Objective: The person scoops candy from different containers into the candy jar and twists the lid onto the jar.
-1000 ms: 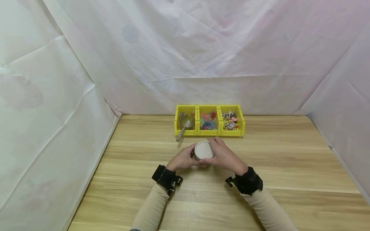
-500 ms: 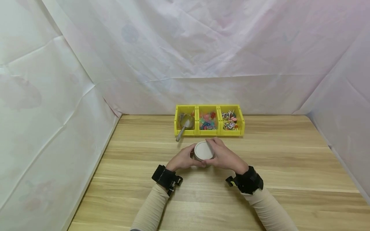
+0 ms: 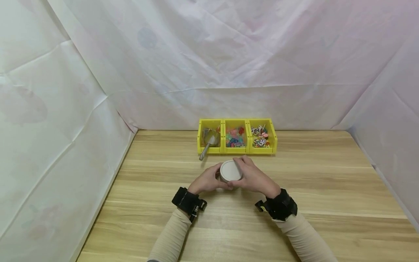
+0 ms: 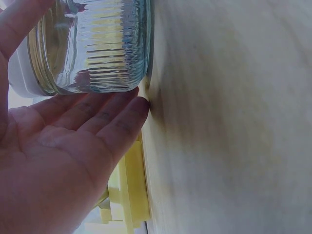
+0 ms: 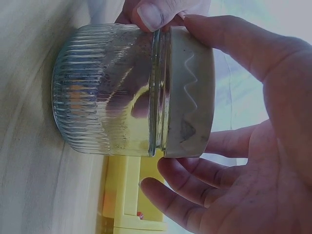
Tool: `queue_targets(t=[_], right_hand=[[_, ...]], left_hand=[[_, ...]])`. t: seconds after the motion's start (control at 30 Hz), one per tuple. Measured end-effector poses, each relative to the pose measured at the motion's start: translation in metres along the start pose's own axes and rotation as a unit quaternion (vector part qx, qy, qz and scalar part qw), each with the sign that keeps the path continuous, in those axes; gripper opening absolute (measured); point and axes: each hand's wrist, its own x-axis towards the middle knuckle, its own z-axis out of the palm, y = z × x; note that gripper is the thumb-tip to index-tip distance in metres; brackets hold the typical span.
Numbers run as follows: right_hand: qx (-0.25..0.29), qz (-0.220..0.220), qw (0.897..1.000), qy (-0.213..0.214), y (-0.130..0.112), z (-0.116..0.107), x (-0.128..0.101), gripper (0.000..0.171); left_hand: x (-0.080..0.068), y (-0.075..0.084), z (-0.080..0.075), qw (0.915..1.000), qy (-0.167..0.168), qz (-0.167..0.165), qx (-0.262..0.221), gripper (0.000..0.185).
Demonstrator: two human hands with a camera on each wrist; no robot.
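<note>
A ribbed clear glass jar with a whitish lid stands upright on the wooden table, in front of the yellow bins. My left hand holds the glass body, thumb on the near side and fingers along the far side. In the right wrist view, my right hand grips the lid by its edge between thumb and fingers. A narrow band of glass neck shows between the lid's skirt and the jar's shoulder. The left thumb lies close to the right thumb at the lid.
Behind the jar, three joined yellow bins stand against the cloth backdrop. A scoop leans out of the left bin. Colourful wrapped-looking pieces fill the middle bin, lollipops the right one. Cloth walls enclose both sides.
The right thumb and fingers have shifted slightly along the lid's edge. The jar, the left hand and the bins stay in place.
</note>
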Motion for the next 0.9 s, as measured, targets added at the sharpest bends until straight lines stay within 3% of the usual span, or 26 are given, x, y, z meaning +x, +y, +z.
queue_targets(t=[0.9], right_hand=[[-0.003, 0.037, 0.998, 0.047, -0.0075, 0.0092, 0.0002, 0.077]], left_hand=[[0.0005, -0.0014, 0.0007, 1.0000, 0.005, 0.005, 0.003, 0.084]])
